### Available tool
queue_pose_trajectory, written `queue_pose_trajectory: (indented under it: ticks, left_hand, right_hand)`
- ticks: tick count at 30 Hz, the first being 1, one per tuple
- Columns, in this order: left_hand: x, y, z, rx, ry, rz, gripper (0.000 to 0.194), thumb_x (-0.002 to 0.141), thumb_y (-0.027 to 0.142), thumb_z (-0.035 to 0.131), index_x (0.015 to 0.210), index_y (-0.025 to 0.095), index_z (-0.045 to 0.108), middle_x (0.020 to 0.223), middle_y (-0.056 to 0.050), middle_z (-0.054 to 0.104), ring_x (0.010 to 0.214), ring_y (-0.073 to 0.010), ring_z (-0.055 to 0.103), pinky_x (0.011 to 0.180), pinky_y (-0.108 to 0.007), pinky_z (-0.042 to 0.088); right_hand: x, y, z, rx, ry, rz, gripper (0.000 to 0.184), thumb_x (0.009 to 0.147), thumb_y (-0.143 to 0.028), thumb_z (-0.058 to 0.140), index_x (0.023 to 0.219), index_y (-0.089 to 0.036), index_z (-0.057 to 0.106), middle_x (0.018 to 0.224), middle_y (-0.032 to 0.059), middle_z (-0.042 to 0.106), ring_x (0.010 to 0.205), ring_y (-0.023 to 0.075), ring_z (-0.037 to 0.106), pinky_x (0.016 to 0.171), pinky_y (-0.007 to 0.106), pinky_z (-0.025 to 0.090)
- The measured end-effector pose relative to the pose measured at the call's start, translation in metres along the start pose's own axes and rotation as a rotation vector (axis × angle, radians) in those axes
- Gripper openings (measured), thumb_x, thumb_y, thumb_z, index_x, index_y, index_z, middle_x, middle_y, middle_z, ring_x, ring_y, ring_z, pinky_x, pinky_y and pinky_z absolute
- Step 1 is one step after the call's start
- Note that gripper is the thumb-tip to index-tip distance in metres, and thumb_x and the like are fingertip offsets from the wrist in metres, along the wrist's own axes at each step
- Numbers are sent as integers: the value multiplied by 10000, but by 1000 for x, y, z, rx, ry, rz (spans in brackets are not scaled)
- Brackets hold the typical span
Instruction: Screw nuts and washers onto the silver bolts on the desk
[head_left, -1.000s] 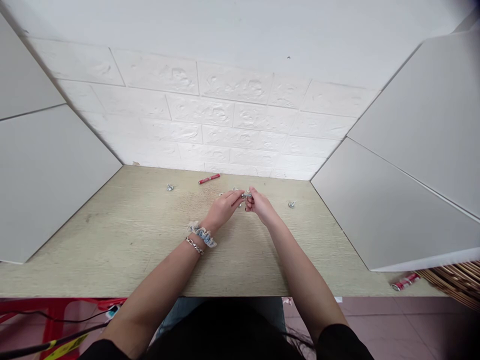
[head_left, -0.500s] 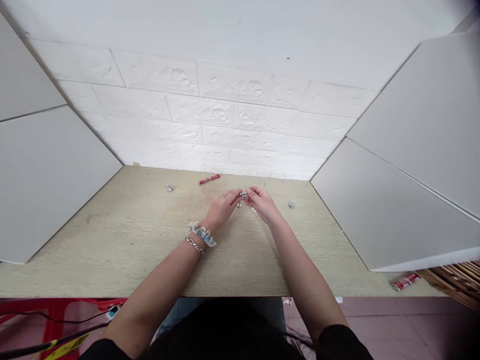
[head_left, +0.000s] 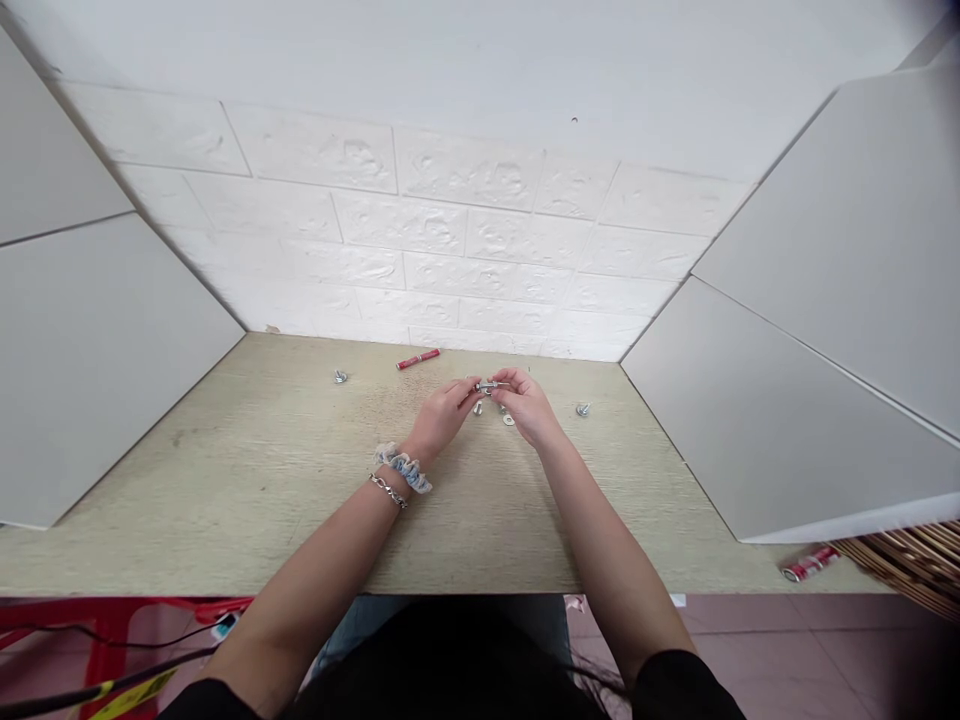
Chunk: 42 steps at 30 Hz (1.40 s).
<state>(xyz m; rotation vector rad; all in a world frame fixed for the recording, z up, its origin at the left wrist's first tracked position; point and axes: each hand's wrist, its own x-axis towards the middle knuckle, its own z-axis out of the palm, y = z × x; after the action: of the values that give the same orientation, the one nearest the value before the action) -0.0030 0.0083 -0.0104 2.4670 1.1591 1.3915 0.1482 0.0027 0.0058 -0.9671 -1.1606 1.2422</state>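
Observation:
Above the wooden table (head_left: 300, 470), a silver metal bolt (head_left: 487, 386) lies crosswise between my two hands. My left hand (head_left: 444, 410) pinches its left end, where a nut or head seems to sit. The thumb and fingertips of my right hand (head_left: 527, 408) close round its right end. Just below the fingertips, a small screw (head_left: 478, 408) and a flat washer (head_left: 508, 420) rest on the tabletop. Other small metal bits near them are partly covered by my fingers. One bolt with a washer (head_left: 340, 376) stands off to the left, another bolt with a washer (head_left: 583, 409) to the right.
A thin red cylinder (head_left: 418, 358) lies near the white brick-patterned wall (head_left: 435, 270). Grey panels (head_left: 112, 370) flank the table on both sides. At the front right, a red cylinder (head_left: 810, 563) lies beside a woven basket (head_left: 911, 565). A red stool (head_left: 112, 640) stands below.
My right fingers have shifted and opened slightly around the bolt, so more of it shows. The washer and small screw beneath have come into view. My left hand has barely moved.

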Motion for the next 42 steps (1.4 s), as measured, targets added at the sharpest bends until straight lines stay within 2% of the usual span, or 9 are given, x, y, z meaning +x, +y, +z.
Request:
queue_pose_trajectory:
  ticks: [6,10,13,18,25,32,37,40,42]
  left_hand:
    - [-1,1,0,-7,2,38,248,858,276,461,1056,170,567,956,-75,659,858,-145,614,757,-255,481]
    - [-2,3,1,6,1,85,252,863,280,452,1060,168,562,930,-70,661,845,-137,615,749,-245,482]
    - [-3,4,1,19,16,115,249,862,282,453,1048,158,563,922,-74,660,858,-135,614,762,-239,482]
    - [-2,5,0,44,15,118,240,863,273,452,1047,163,559,909,-69,659,856,-137,614,753,-241,488]
    - [-2,2,1,51,12,90,240,863,275,451,1051,172,561,910,-64,658,826,-138,616,733,-249,494]
    - [-1,0,1,-17,29,8,249,844,271,486,1049,164,577,948,-78,662,882,-151,614,784,-268,486]
    - [3,1,0,-154,107,-222,258,791,317,559,1007,189,619,938,-64,673,838,-162,622,787,-287,478]
    - [6,0,-1,-329,125,-423,294,756,348,590,996,183,633,893,-59,680,799,-169,625,760,-297,483]
    - [8,0,-1,-474,124,-535,333,738,361,604,1008,168,630,859,-59,681,791,-170,626,746,-296,485]
  right_hand:
    - [0,-2,5,113,91,100,284,618,-341,637,838,-216,510,882,-14,571,714,91,567,641,230,454]
    - [0,-1,3,-49,91,248,434,712,-621,453,677,-190,482,637,-3,555,493,90,514,434,213,361]
    - [-2,-3,3,-229,37,283,564,722,-704,339,495,-189,386,426,-17,426,383,84,429,396,225,304]
    - [-4,-4,3,-227,4,261,537,722,-649,424,453,-199,310,379,-54,308,352,68,356,399,227,273]
    - [0,0,3,-106,42,196,339,663,-504,557,607,-185,456,509,-51,438,420,68,411,393,211,277]
    - [2,-2,-1,-98,124,106,279,643,-400,598,801,-184,520,652,-38,524,541,74,482,508,212,380]
    - [4,4,-11,-571,167,-4,223,709,-310,558,890,-183,583,860,30,590,707,132,539,704,301,436]
    - [2,6,-15,-1011,134,-144,175,737,-241,541,874,-186,636,974,71,564,910,185,513,855,345,381]
    - [1,7,-16,-1205,95,-143,177,744,-233,546,877,-200,658,1027,84,545,1006,217,470,893,372,342]
